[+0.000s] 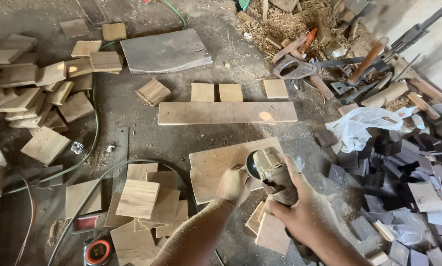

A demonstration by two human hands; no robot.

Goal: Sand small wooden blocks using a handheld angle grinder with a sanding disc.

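Note:
My right hand (307,209) grips the body of a beige angle grinder (272,170), low and right of centre. My left hand (234,184) is closed on the grinder's side near its dark disc (252,165). The disc sits over a flat light wooden board (216,165) lying on the dusty floor. A few small wooden pieces (267,229) lie under my right forearm.
A long plank (227,113) with three small squares behind it lies ahead. Stacks of wooden squares sit at the left (29,93) and lower left (142,202). Dark tiles (408,177), a white plastic bag (361,125) and hand tools (324,66) crowd the right. A cable (90,148) and tape measure (98,251) lie left.

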